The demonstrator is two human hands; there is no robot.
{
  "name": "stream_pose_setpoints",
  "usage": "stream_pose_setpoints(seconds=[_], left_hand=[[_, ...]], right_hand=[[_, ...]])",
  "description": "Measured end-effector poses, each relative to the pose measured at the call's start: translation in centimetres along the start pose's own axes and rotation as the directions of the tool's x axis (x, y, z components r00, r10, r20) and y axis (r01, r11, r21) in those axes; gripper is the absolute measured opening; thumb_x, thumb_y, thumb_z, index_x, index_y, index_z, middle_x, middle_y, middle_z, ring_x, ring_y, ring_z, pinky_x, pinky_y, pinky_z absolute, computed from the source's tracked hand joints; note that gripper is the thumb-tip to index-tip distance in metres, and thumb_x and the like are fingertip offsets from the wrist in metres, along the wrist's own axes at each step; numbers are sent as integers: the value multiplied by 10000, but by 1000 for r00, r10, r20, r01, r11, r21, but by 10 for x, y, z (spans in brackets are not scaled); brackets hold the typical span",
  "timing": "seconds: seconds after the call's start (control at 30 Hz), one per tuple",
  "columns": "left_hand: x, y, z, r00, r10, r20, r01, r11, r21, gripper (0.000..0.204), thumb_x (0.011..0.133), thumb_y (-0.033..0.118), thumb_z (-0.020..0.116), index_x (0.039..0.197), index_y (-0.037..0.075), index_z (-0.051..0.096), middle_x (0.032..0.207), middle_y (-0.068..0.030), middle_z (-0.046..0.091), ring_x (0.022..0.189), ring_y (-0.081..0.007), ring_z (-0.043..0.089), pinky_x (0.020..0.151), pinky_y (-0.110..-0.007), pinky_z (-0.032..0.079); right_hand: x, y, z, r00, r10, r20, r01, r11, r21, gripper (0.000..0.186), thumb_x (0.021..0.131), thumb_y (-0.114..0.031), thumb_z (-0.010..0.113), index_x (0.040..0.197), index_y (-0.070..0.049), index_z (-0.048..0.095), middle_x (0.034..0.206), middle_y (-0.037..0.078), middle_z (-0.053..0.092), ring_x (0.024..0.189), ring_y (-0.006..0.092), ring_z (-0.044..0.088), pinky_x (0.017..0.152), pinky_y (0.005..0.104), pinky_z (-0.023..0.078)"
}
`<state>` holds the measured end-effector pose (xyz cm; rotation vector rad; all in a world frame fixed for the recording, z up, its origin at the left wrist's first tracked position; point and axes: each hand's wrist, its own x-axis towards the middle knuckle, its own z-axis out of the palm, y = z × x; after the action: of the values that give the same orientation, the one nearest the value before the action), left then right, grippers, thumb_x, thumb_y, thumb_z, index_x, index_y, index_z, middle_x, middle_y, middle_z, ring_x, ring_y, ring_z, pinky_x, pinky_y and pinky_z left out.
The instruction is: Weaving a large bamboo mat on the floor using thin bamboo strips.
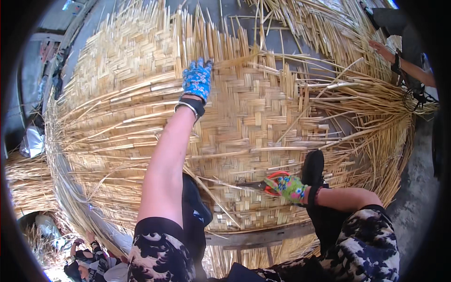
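Note:
My left hand (pixel 196 80), in a blue floral glove, reaches to the upper middle of a large woven mat (pixel 256 108). Its fingers are closed at a blurred pale reed strip (pixel 235 61) extending to the right. My right hand (pixel 291 190), in a green floral glove, grips scissors with orange handles (pixel 271 181) low on the mat, blades pointing left across loose strips. Long unwoven reeds (pixel 357 98) fan out around the woven part. My dark shoes (pixel 312 164) rest on the weave.
A co-worker's hand (pixel 380 49) reaches in at upper right. Another person (pixel 89 261) is at lower left beside reed piles (pixel 28 185). A grey floor strip (pixel 408 192) borders the right side; a wooden bar (pixel 258 237) runs along the lower edge.

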<state>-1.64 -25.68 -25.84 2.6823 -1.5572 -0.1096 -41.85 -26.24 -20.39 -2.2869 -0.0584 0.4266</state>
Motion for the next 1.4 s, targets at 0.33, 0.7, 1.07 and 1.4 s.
stream_pose_setpoints(seconds=[0.33, 0.7, 1.07, 1.4], left_hand=[[49, 60, -33, 982, 31, -187, -76, 969, -236, 319, 701, 145, 544, 1019, 151, 537, 1088, -80, 488, 1020, -242, 455, 850, -394, 360], [64, 57, -38, 941, 32, 337, 283, 472, -835, 241, 728, 208, 627, 905, 46, 604, 868, -53, 609, 808, -110, 541, 726, -255, 420], [67, 38, -39, 888, 240, 392, 369, 136, -919, 226, 681, 220, 682, 838, 64, 642, 737, -13, 622, 725, -91, 538, 716, -241, 405], [66, 36, -36, 936, 109, 333, -35, 975, -220, 394, 678, 406, 603, 962, 133, 593, 973, -77, 577, 938, -242, 523, 838, -373, 376]], right_hand=[[6, 14, 8, 999, 43, -3, -38, 914, 403, 368, 754, -245, 520, 1092, -109, 467, 709, 95, 551, 660, 249, 550, 571, 335, 450], [26, 71, -109, 970, 204, -132, 10, 512, 859, 674, 747, -368, 557, 1276, -99, 238, 1218, 99, 344, 1112, 196, 365, 918, 316, 302], [154, 146, -201, 844, 436, -313, 226, 240, 944, 350, 770, -269, 565, 1041, -66, 477, 752, -2, 530, 608, 90, 489, 531, 191, 404], [96, 105, -134, 730, 629, -267, 358, -19, 934, 345, 812, -334, 470, 1038, -73, 474, 737, -6, 512, 517, 82, 459, 439, 194, 389]])
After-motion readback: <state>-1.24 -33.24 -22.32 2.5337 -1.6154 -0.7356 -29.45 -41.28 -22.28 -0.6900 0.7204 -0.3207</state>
